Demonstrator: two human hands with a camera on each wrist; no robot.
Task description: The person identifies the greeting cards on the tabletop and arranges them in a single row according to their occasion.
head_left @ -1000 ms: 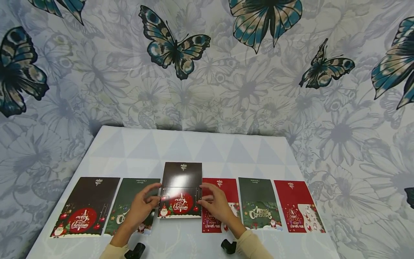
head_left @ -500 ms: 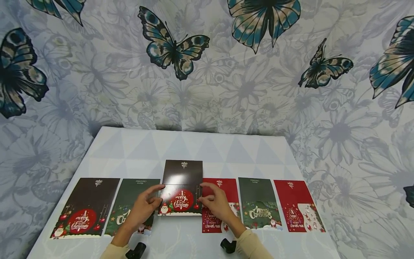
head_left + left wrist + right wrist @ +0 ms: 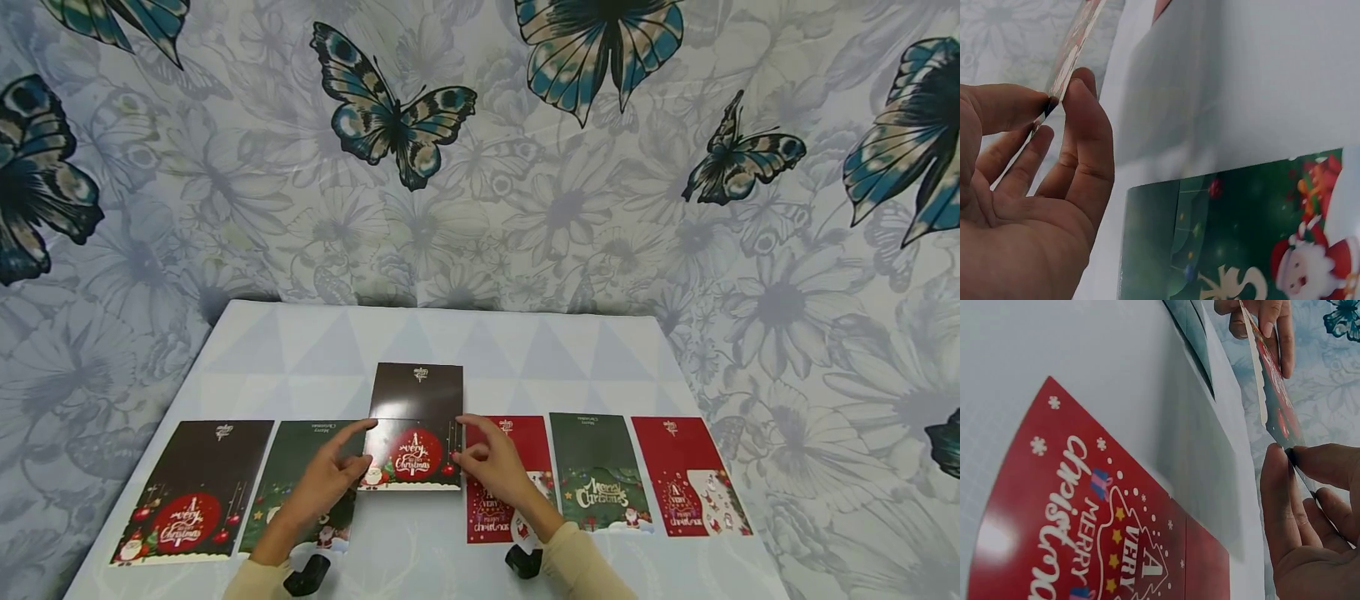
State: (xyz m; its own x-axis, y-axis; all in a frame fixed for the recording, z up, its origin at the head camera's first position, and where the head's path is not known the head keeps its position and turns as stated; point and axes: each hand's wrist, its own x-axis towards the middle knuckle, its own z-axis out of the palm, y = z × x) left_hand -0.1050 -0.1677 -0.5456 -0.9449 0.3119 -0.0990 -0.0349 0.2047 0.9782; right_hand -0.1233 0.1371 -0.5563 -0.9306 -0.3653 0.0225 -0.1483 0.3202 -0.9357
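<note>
Both hands hold a dark Christmas card [image 3: 411, 433] by its side edges, unfolded with a crease across its middle and a red round greeting on the lower half. My left hand [image 3: 324, 477] pinches the left edge between thumb and fingers. On the opposite edge, my right hand [image 3: 498, 468] does the same. The wrist views show the card nearly edge-on and raised off the table. Beneath the left forearm lies a green card [image 3: 288, 454], partly covered. A red card [image 3: 517, 437] lies under the right hand, also partly covered.
Another dark card [image 3: 187, 492] lies at the far left of the row. To the right are a second green card [image 3: 600, 467] and a second red card [image 3: 686, 475]. The pale patterned table [image 3: 420, 333] ends at a butterfly-print backdrop [image 3: 562, 200].
The held dark card has risen a little in the head view, with both hands still gripping its edges. The cards on the table keep their places; the head view has shifted slightly.
</note>
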